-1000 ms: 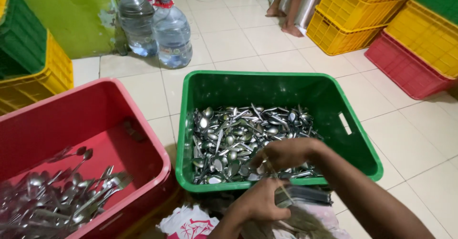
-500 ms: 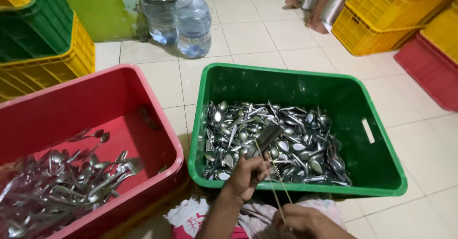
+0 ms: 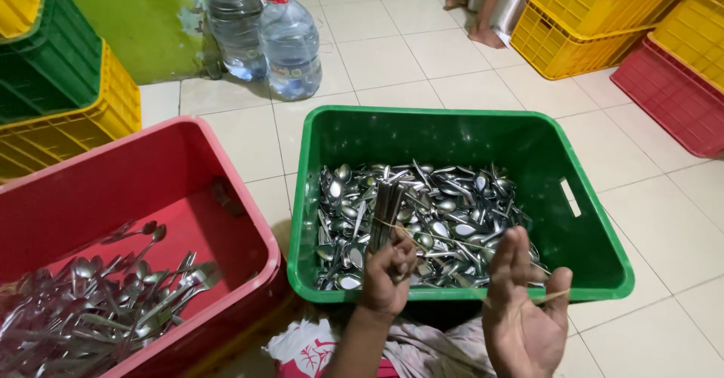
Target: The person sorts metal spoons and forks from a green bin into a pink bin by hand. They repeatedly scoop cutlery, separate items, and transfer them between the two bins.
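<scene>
Low in the frame, the left hand point(image 3: 386, 272) grips a spoon bundle point(image 3: 383, 216) over the green bin point(image 3: 596, 257). Since a moment ago the right hand point(image 3: 524, 310) has pulled away, fingers open, stretching a thin band point(image 3: 452, 241); binding seems underway

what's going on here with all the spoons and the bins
A person sits over two plastic bins on a tiled floor. The left hand grips a bundle of spoons upright above the green bin, which is full of loose metal spoons. The right hand is open, palm up, with a thin band or string stretched between it and the bundle. The red bin alongside holds a pile of spoons and forks. Water bottles and stacked crates stand behind.
</scene>
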